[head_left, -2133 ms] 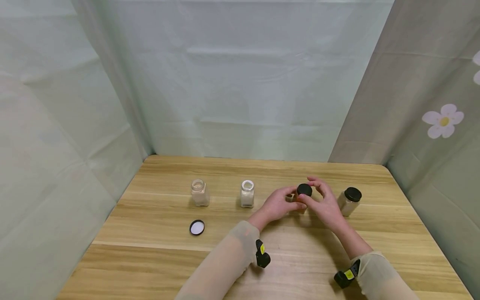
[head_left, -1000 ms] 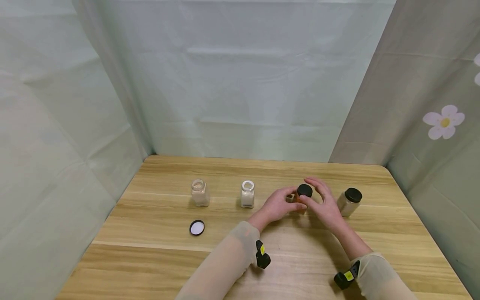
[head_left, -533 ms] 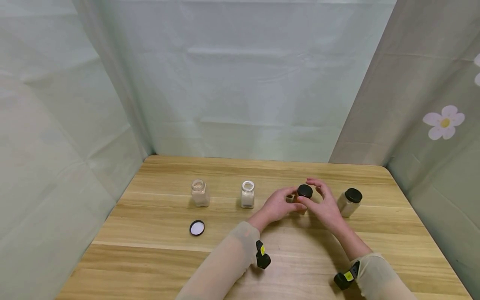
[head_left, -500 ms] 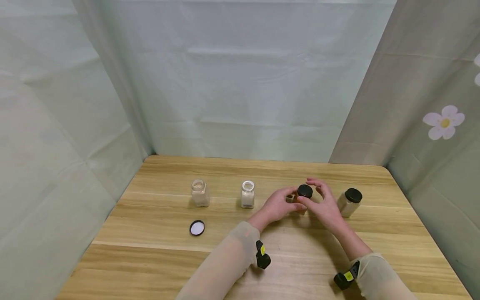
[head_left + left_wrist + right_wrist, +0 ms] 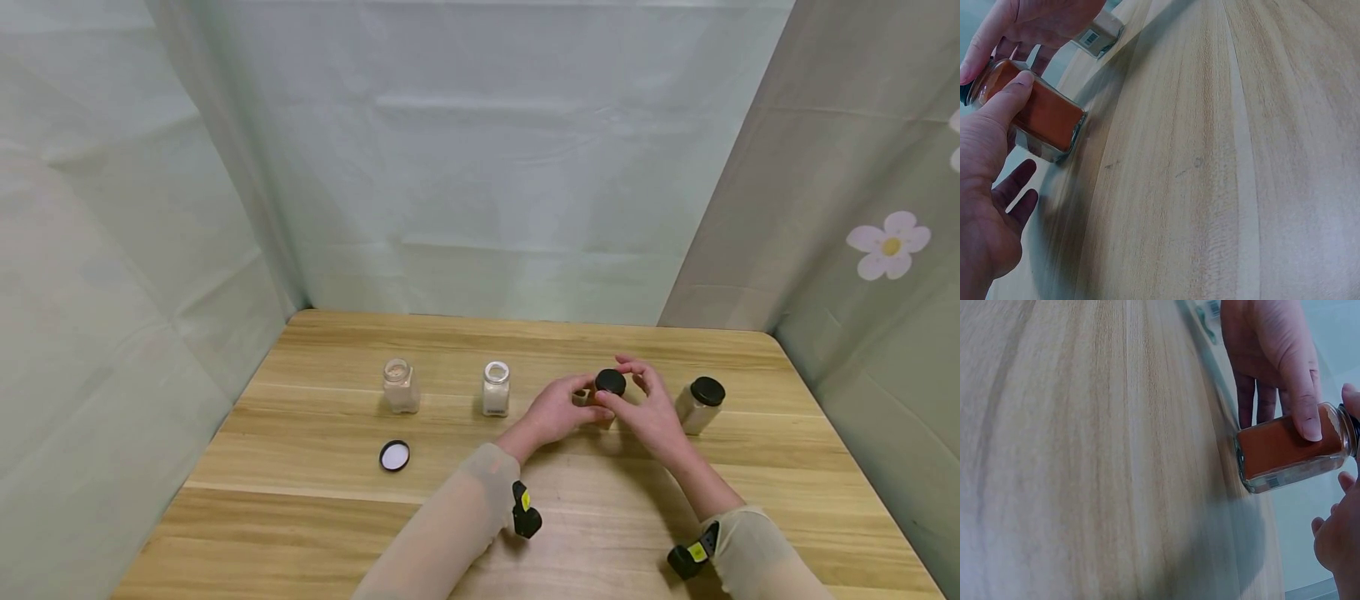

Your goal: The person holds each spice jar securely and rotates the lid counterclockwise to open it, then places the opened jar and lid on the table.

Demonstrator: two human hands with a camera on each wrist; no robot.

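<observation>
A square glass jar of orange-red powder (image 5: 1050,115) stands on the table right of centre, capped by a black lid (image 5: 611,382). My left hand (image 5: 553,410) grips its body from the left, thumb flat along the near side in both wrist views. From the right, my right hand (image 5: 651,417) holds the lid between thumb and fingers. Just right of that hand is another jar with a black lid (image 5: 701,406), filled with pale contents.
Two uncapped jars stand to the left: one with pale beige contents (image 5: 401,392), one with white contents (image 5: 496,396). An upturned black lid with a white liner (image 5: 394,456) lies nearer on the wooden table (image 5: 300,517). Curtains (image 5: 480,167) hang behind and at both sides.
The right fingers and thumb have shifted slightly back and forth around the black lid. The left hand has kept its grip on the jar, and the other jars stand where they were.
</observation>
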